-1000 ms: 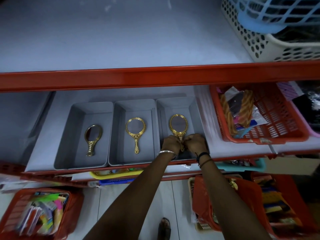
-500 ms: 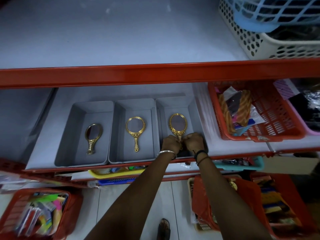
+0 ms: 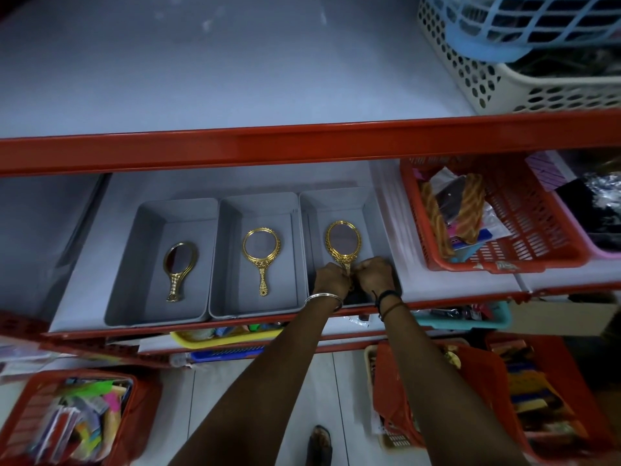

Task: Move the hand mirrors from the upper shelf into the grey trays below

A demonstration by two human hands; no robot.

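Note:
Three grey trays stand side by side on the lower shelf. The left tray (image 3: 134,264) holds a dull gold hand mirror (image 3: 178,269). In the middle tray (image 3: 228,257) lies a bright gold hand mirror (image 3: 261,257). A third gold mirror (image 3: 342,243) lies in the right tray (image 3: 369,216). My left hand (image 3: 331,280) and my right hand (image 3: 376,275) both pinch its handle at the tray's near end; the handle is mostly hidden. The upper shelf (image 3: 201,79) shows no mirrors.
A red shelf rail (image 3: 302,142) crosses above the trays. A red basket (image 3: 524,230) of goods stands right of the trays. White and blue baskets (image 3: 504,62) sit on the upper shelf's right. More red baskets (image 3: 67,415) stand on the floor below.
Both hands stay closed on the right mirror's handle in the right tray. The view has shifted slightly; the mirrors have not visibly moved.

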